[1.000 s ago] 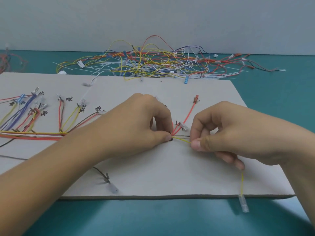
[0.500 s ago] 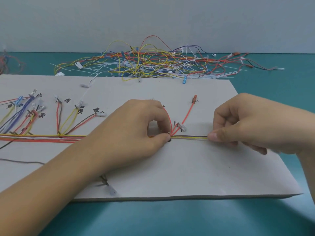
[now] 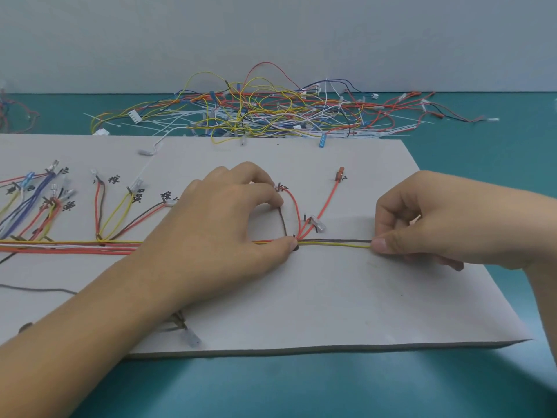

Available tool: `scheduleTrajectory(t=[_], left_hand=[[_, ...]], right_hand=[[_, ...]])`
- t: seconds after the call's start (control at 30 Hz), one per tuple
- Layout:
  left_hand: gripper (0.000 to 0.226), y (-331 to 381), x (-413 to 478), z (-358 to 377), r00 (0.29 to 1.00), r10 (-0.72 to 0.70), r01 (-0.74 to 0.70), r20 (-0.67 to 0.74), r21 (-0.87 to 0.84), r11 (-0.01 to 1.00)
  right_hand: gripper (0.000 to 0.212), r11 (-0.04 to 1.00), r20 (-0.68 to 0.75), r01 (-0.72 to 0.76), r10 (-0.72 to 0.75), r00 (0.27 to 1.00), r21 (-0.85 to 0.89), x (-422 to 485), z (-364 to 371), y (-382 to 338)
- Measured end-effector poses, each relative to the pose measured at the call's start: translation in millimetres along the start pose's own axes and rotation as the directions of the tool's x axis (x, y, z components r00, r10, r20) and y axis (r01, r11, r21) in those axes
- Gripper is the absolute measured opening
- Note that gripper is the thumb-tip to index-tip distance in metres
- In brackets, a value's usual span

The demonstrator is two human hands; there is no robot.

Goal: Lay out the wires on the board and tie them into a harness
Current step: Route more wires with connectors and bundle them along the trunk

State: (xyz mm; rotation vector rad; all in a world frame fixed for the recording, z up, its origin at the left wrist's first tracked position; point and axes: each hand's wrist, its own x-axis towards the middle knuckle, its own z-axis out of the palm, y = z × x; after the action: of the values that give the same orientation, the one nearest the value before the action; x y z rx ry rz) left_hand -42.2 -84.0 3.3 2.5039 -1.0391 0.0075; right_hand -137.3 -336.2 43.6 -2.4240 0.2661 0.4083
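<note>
- Wires (image 3: 334, 242): two thin, smooth-coated strands, one brown and one yellow. They run taut and side by side along the board (image 3: 331, 297), stretched straight between my two hands.
- My left hand (image 3: 223, 233) arches over the board with its fingers curled. The thumb tip clamps the strands down where red branches fan away, and the forefinger touches a brown loop above.
- My right hand (image 3: 437, 224) pinches both strands between thumb and forefinger, with the other fingers tucked under. How the strands end is hidden in my grip.
- A clear plastic connector (image 3: 318, 224) lies just beside the junction. A red branch (image 3: 327, 203) runs up from there to a red-sleeved terminal.
- Left of my left hand, the trunk bundle (image 3: 75, 247) of red, yellow and white strands lies flat.
- Black handwritten characters mark the branch ends; I read 棕 (image 3: 114, 179) and 黄 (image 3: 70, 205).
- The board is a matte grey sheet on a teal table (image 3: 301, 387). A tangled heap of loose wire (image 3: 271, 116) lies beyond its far edge.
</note>
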Motion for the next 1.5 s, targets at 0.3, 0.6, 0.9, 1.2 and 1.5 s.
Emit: scheduleTrajectory(t=[0.3, 0.6, 0.9, 1.2, 1.5], left_hand=[[0.046, -2, 0, 3, 1.000, 0.027, -0.027, 0.001, 0.029, 0.999], [0.044, -6, 1, 3, 1.000, 0.018, -0.018, 0.013, -0.008, 1.000], [0.042, -8, 1, 3, 1.000, 0.006, -0.005, 0.020, -0.053, 0.999], [0.043, -3, 0, -1, 0.999, -0.016, 0.019, 0.035, -0.092, 0.996], [0.042, 0, -1, -2, 0.998, -0.032, 0.037, 0.053, -0.096, 0.995]], right_hand=[[0.028, 0.996, 0.006, 0.078, -0.078, 0.997, 0.044, -5, -20, 18], [0.031, 0.987, -0.089, -0.055, 0.069, 0.994, 0.154, -10, -39, 39], [0.021, 0.976, -0.008, -0.161, 0.164, 0.986, 0.147, -12, -45, 55], [0.006, 0.971, -0.039, -0.226, 0.229, 0.973, 0.072, -13, -46, 53], [0.021, 0.991, -0.057, -0.132, 0.131, 0.990, -0.001, -8, -43, 58]])
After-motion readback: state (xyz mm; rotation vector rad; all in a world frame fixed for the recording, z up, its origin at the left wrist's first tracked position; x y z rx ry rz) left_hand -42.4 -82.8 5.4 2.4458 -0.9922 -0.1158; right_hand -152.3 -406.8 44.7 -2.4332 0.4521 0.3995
